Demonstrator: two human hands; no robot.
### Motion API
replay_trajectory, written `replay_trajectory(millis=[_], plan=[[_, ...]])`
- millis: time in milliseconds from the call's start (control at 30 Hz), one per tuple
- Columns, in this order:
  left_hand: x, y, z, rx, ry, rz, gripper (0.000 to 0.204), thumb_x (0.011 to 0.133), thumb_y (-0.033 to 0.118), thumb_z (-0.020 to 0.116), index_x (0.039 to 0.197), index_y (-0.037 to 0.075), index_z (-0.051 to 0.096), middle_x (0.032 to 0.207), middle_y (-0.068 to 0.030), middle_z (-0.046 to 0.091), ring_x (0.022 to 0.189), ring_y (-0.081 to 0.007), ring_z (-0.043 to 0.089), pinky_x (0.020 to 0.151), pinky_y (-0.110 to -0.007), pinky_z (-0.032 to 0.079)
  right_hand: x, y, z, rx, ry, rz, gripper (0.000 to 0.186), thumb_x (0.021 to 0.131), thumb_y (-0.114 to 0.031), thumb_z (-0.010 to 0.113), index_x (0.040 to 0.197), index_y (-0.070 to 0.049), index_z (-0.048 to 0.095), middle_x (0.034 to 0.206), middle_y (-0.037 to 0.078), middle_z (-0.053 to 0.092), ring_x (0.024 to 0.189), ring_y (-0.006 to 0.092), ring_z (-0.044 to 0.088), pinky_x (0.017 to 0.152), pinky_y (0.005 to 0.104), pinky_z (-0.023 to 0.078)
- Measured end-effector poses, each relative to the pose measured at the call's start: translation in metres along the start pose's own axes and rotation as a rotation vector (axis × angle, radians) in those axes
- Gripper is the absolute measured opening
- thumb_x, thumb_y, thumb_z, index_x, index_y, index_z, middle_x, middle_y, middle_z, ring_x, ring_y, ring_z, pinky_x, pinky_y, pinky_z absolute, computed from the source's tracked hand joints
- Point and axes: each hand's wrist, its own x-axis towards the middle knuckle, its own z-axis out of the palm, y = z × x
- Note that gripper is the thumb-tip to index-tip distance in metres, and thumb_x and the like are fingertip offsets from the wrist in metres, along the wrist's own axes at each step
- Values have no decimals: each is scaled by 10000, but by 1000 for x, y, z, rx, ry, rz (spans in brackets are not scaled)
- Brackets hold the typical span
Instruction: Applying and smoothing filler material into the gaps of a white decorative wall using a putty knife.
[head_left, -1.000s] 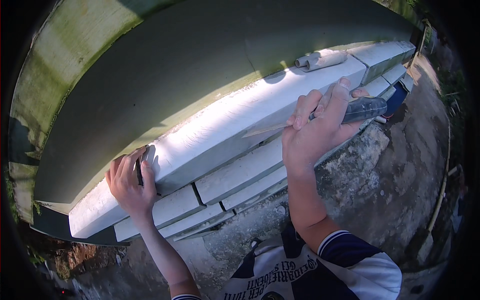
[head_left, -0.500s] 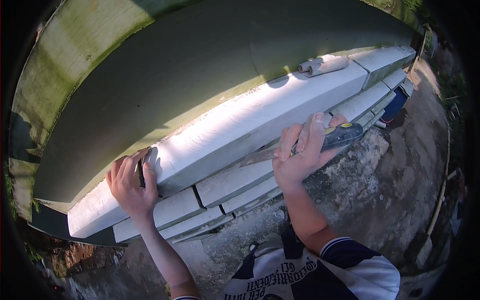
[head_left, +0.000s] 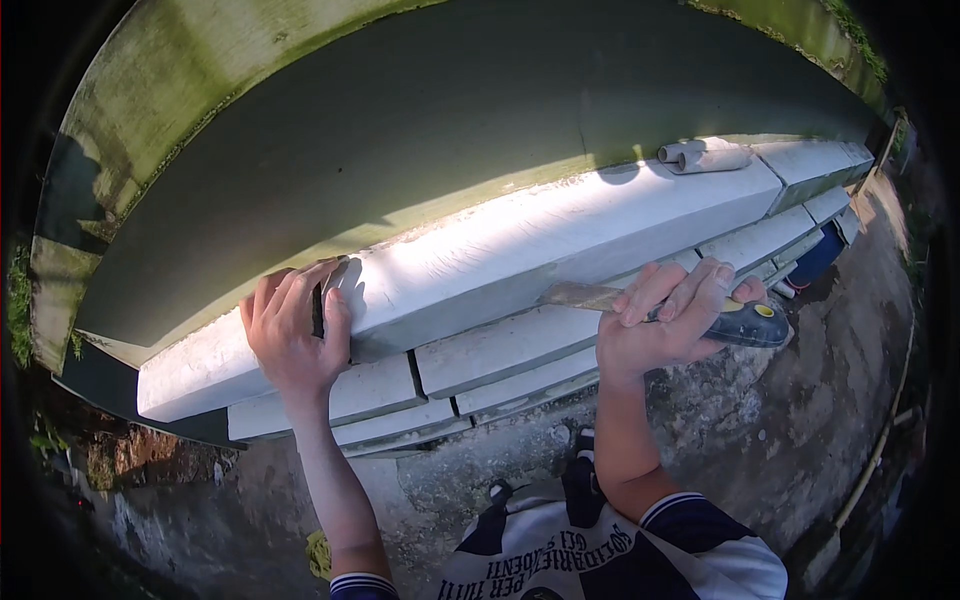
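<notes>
Tool with a dark rounded handle, yellow accents and a flat brownish metal blade [head_left: 750, 325] is in my right grip [head_left: 668, 322], fingers wrapped snugly round the handle. Could be a short saw, but I can't make out any teeth from out here. It's in front of the long white rectangular block [head_left: 480, 240], right of the block's middle, blade pointing left. Can't tell if the tip touches the front face.

My left grip [head_left: 295, 335] is on that same block, nearer its left end, thumb and fingers clamped from either side on a thin dark straight-edged piece [head_left: 317, 310] set across it. Most of that piece is hidden, fwiw.

My read: the step in hand is lining up that straight edge as a guide, blade not at it yet. Next move probably calls for holding the left side steady while the blade comes left along the block to meet the dark piece without knocking it.

Also, two pale grey tubes [head_left: 712, 158] sit on top of the block toward its right end, and a lower row of white blocks [head_left: 500, 350] runs below its front.
</notes>
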Motion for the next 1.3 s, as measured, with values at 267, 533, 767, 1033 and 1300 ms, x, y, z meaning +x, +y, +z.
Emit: replay_trajectory(millis=[267, 533, 767, 1033, 1300], plan=[[-64, 23, 45, 48, 409, -58, 422, 892, 300, 584, 1299, 221, 663, 1401, -95, 618, 1308, -252, 541, 1063, -376, 312, -61, 5, -83, -3, -381, 12, 210, 991, -176, 518, 1104, -102, 358, 734, 46, 438, 483, 154, 447, 424, 272, 402], [-120, 59, 124, 318, 162, 262, 676, 901, 416, 654, 1518, 219, 461, 1612, -122, 377, 1528, -291, 262, 1235, -461, 160, -91, -14, -193, -353, -283, 161, 483, 909, -425, 638, 1050, -45, 375, 885, 100, 459, 654, 145, 474, 554, 264, 402], [-137, 105, 122, -191, 175, -328, 800, 906, 476, 656, 1577, 160, 355, 1644, -157, 299, 1546, -382, 178, 1237, -524, 130, -98, -48, -242, -889, -189, 225, 245, 1015, -261, 516, 1136, -60, 446, 935, 30, 443, 824, 143, 462, 787, 307, 414], [-128, 74, 123, 208, 168, -63, 772, 933, 443, 610, 1588, 146, 328, 1663, -220, 197, 1556, -415, 98, 1241, -548, 58, -80, -72, -210, -648, 116, 883, 147, 1020, -210, 634, 1078, -82, 595, 857, -13, 586, 801, 106, 587, 694, 272, 486], [-96, 35, 45, 161, 385, -377, 795, 1005, 487, 474, 1629, 100, 169, 1681, -244, 63, 1552, -442, 56, 1231, -571, 84, -68, -79, -214, -98, 396, 925, 257, 1049, -323, 580, 1103, -71, 586, 1007, 73, 656, 853, 134, 599, 722, 255, 460]])
